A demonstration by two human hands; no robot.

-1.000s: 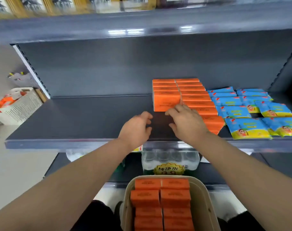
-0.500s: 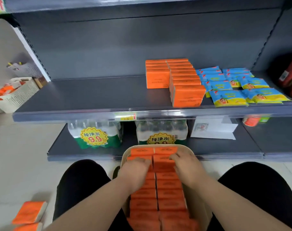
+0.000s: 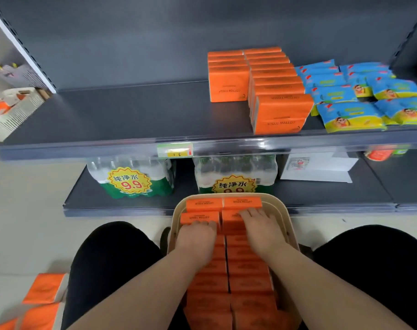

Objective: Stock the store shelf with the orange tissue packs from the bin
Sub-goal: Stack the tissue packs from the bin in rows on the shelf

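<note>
A beige bin (image 3: 289, 225) between my knees holds two columns of orange tissue packs (image 3: 242, 202). My left hand (image 3: 195, 238) lies on the left column, its fingers curled over the near edge of a pack (image 3: 199, 217) in the second row. On the right column, my right hand (image 3: 261, 231) has its fingers bent over the top of another pack (image 3: 231, 222). Up on the grey shelf (image 3: 121, 115), stocked orange packs (image 3: 280, 113) stand in two rows, the left row (image 3: 227, 83) shorter than the right.
Blue and yellow packets (image 3: 350, 115) lie right of the orange rows. Bottled water packs (image 3: 131, 177) and a white card (image 3: 319, 166) sit on the lower shelf. Loose orange packs (image 3: 44, 288) lie on the floor at the left, and a white basket (image 3: 14, 108) stands further left.
Both hands came down from the shelf into the bin. Over the last half second they settled onto the second-row packs, and my view tipped downward.
</note>
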